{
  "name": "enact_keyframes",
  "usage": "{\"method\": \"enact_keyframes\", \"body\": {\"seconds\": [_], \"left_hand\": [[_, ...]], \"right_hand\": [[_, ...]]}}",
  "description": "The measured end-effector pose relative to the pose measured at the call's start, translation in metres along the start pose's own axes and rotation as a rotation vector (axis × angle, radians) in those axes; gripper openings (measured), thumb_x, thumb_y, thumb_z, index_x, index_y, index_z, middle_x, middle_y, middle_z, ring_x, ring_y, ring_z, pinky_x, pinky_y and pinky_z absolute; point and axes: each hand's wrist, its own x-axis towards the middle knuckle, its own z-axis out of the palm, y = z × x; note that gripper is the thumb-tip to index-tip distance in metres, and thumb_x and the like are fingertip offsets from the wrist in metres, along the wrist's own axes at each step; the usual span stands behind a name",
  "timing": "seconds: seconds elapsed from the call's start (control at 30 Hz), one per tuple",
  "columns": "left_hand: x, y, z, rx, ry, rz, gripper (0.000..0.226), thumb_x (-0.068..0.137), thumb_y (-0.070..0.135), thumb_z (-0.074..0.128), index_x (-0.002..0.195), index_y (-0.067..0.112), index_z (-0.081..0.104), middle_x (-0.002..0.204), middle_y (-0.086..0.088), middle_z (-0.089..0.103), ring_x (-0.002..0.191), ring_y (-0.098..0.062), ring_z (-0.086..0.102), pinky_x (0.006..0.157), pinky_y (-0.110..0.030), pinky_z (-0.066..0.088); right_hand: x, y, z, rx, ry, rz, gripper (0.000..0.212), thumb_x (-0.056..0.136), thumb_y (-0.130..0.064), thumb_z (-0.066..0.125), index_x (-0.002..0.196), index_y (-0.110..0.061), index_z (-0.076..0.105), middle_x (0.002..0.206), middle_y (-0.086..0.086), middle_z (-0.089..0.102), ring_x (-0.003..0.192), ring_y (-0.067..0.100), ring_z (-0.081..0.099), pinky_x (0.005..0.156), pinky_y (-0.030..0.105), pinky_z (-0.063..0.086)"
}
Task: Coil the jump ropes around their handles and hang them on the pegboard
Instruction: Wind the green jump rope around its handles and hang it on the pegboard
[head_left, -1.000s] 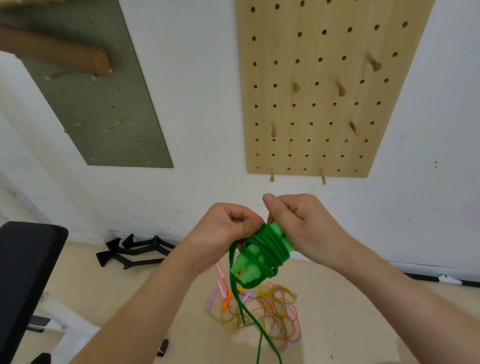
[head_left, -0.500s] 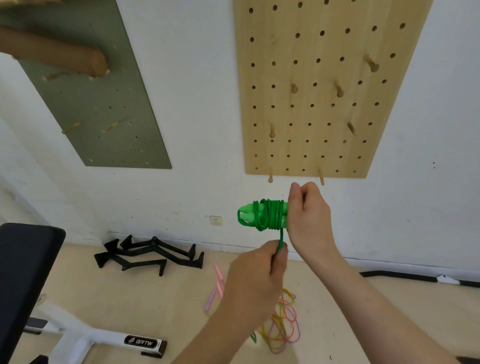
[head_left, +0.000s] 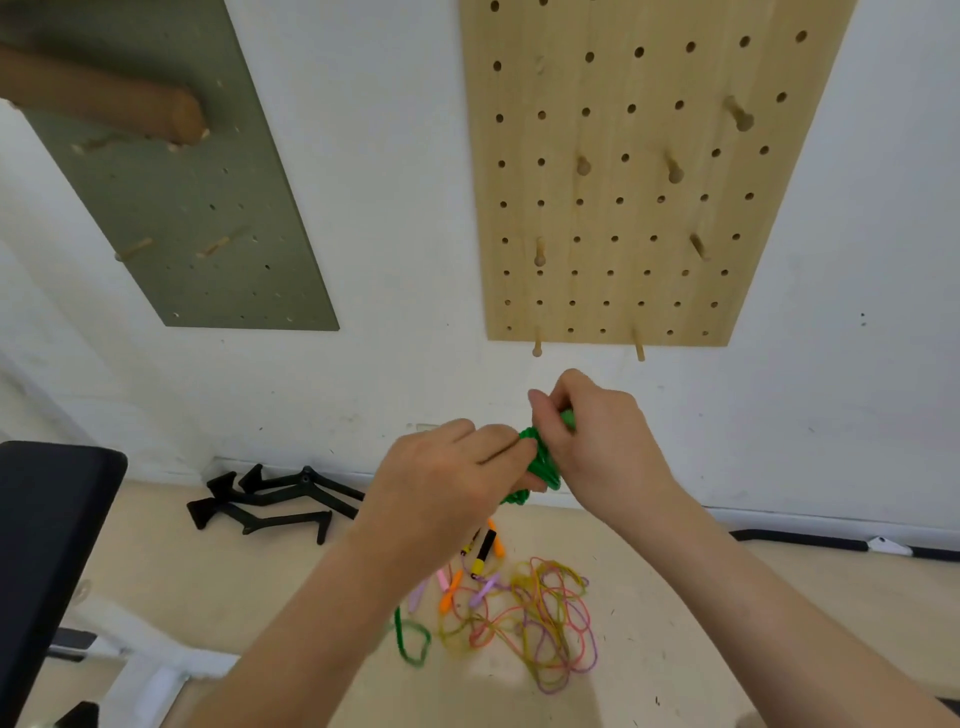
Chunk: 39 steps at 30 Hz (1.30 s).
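Here, centre frame: both hands on the green rope (head_left: 540, 462), mid-wrap. Right hand (head_left: 597, 447) clenched round the handles, bundle mostly hidden in the fist. Left hand (head_left: 452, 478) pinches the cord just beside the coil, fingers closed on it.

Lower centre, on the floor (head_left: 675, 597): a loose green tail (head_left: 413, 639) — likely the rope's slack, though the forearm hides the link. So wrapping looks unfinished.

To do it well: keep tension from the left hand, lay each turn snug beside the last, hold the handles parallel, and tuck the end under a turn so it can't unwind.

Beyond, also on the floor: a tangle of other ropes (head_left: 540, 618), still to do.

Farthest, upper right: wooden pegboard (head_left: 623, 291), pegs bare; bottom peg (head_left: 536, 343) is nearest the hands.
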Motion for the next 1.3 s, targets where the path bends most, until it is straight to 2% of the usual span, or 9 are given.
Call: {"method": "enact_keyframes", "body": {"seconds": [0.13,0.3,0.4,0.5,0.63,0.8,0.93,1.1,1.3], "left_hand": [[0.001,-0.009,-0.003,-0.125,-0.048,-0.071,0.047,0.100,0.043,0.039,0.078,0.017,0.071,0.070,0.005,0.067,0.052,-0.017,0.053,0.041,-0.033,0.045],[0.014,-0.008,-0.018,-0.280,-0.170,-0.136,0.031,0.083,0.048,0.052,0.074,0.028,0.073,0.059,0.009,0.064,0.053,-0.011,0.054,0.047,-0.031,0.047],[0.027,-0.009,-0.029,-0.537,-0.237,-0.392,0.004,0.075,0.038,0.071,0.073,0.036,0.074,0.064,0.010,0.067,0.063,-0.003,0.057,0.061,-0.024,0.048],[0.031,-0.012,-0.030,-0.898,-0.260,-0.640,0.015,0.070,0.014,0.080,0.070,0.029,0.076,0.070,0.007,0.073,0.069,-0.005,0.067,0.072,-0.022,0.053],[0.031,-0.012,-0.026,-1.122,-0.247,-0.732,0.010,0.073,0.004,0.076,0.070,0.014,0.075,0.060,-0.003,0.069,0.055,-0.009,0.062,0.057,-0.018,0.049],[0.024,-0.011,-0.012,-1.411,-0.262,-0.879,0.014,0.069,0.014,0.079,0.068,0.004,0.069,0.052,-0.005,0.057,0.043,-0.011,0.043,0.045,-0.018,0.033],[0.018,0.002,0.003,-1.614,-0.238,-1.123,0.028,0.081,0.007,0.063,0.054,0.014,0.068,0.052,-0.004,0.058,0.044,-0.014,0.051,0.049,-0.023,0.041],[0.013,0.041,0.027,-1.289,-0.135,-1.335,0.032,0.094,0.001,0.041,0.066,0.012,0.049,0.042,0.004,0.051,0.039,-0.010,0.036,0.045,-0.020,0.029],[-0.011,0.068,0.030,-0.585,-0.331,-0.670,0.039,0.095,0.048,0.021,0.079,0.026,0.050,0.059,0.004,0.059,0.054,-0.012,0.054,0.056,-0.031,0.043]], "right_hand": [[-0.005,0.001,-0.014,0.161,-0.149,0.040,0.025,0.094,-0.039,0.052,0.084,-0.019,0.062,0.070,-0.001,0.062,0.055,0.007,0.050,0.054,0.023,0.038],[-0.011,-0.004,-0.026,0.023,-0.273,-0.107,0.029,0.098,-0.037,0.043,0.088,-0.018,0.063,0.065,-0.009,0.057,0.057,0.004,0.048,0.055,0.016,0.038],[-0.011,-0.006,-0.035,-0.006,-0.341,-0.198,0.034,0.100,-0.034,0.041,0.084,-0.013,0.062,0.059,-0.009,0.050,0.054,0.008,0.044,0.054,0.018,0.035],[-0.012,-0.008,-0.044,0.096,-0.352,-0.248,0.037,0.100,-0.033,0.041,0.074,-0.012,0.057,0.057,-0.006,0.046,0.055,0.008,0.042,0.054,0.020,0.034],[-0.015,-0.007,-0.045,0.267,-0.353,-0.213,0.028,0.098,-0.035,0.045,0.080,-0.020,0.061,0.063,-0.006,0.053,0.057,0.006,0.046,0.057,0.022,0.037],[-0.019,-0.011,-0.045,0.674,-0.419,-0.049,0.017,0.094,-0.032,0.055,0.087,-0.017,0.060,0.072,0.028,0.049,0.060,0.025,0.042,0.058,0.038,0.039],[-0.021,-0.015,-0.040,0.913,-0.329,0.112,0.019,0.094,-0.023,0.054,0.080,-0.011,0.053,0.060,0.007,0.048,0.048,0.013,0.040,0.045,0.022,0.036],[-0.015,-0.010,-0.012,0.813,0.040,0.325,0.026,0.094,-0.026,0.057,0.075,-0.011,0.048,0.054,0.007,0.042,0.049,0.017,0.039,0.048,0.023,0.036],[-0.009,0.009,0.007,0.181,0.282,0.150,0.021,0.096,-0.031,0.047,0.082,-0.017,0.042,0.052,-0.003,0.048,0.048,0.016,0.049,0.051,0.036,0.039]]}}
